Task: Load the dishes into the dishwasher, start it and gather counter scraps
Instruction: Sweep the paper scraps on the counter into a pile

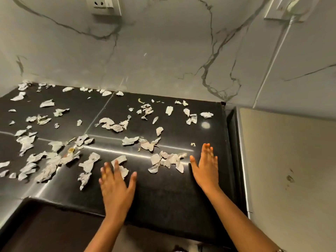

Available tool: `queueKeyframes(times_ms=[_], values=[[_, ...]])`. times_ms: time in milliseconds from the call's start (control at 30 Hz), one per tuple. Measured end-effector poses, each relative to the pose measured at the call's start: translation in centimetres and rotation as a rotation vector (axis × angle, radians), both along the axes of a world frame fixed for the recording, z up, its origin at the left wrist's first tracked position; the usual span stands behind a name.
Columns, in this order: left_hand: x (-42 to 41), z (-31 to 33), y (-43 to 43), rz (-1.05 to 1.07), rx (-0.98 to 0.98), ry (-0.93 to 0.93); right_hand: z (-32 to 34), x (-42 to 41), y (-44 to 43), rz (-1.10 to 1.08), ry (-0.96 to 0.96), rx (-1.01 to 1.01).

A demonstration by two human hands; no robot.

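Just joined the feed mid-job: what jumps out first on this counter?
Torn paper scraps litter the black countertop, thickest at left. Both hands hover open and flat near the front edge, the left hand over a scrap, the right hand beside a small clump.

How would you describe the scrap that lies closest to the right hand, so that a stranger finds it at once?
Start at the black counter under the marble wall and go to its right edge, where the right hand is spread flat. Just beyond the fingertips, slightly to their left, lies a tiny scrap. Unlike the large crumpled paper pieces nearby, it is a mere crumb lying alone.
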State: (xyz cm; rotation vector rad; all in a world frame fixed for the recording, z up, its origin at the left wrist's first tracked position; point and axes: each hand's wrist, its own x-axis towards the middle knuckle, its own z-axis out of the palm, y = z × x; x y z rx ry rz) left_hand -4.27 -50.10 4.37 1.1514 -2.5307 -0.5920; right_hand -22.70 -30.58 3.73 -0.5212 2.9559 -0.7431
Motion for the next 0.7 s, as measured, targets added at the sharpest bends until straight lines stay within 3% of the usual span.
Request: queueKeyframes(times_ms=[67,233,300,367,433,500,600,700], values=[[-0.3,-0.4,-0.6,0.002,0.066,-0.051,0.1,-1.3,-1.7,0.043,-0.004,0.133],[-5.8,-0.9,-1.7,-0.230,-0.008,-0.146,0.1,-2.9,-5.8,0.318,-0.011,0.265],[-7.4,-0.9,-2.4,-0.390,0.014,-0.127,0.3,-3.3,-5.9,0.394,-0.034,0.206],[-8.2,-0.8,-3.5,-0.446,0.087,-0.015,0.6,-4.1,-5.3,0.414,-0.136,-0.012],[-8.8,-0.8,-5.1,-0.320,0.095,0.131,0.8,-5.4,-4.2,0.367,-0.159,-0.215],[-9.9,-0.7,-7.0,-0.145,0.090,0.179,0.5,-7.9,-3.4,0.242,-0.046,-0.223],[-11.7,-0.8,-8.7,-0.089,-0.004,-0.046,-0.1,-13.7,-3.1,0.023,0.066,-0.131],[-12.7,-1.0,-9.0,-0.185,-0.090,-0.212,0.7,-18.8,-4.7,-0.054,-0.046,-0.123]])
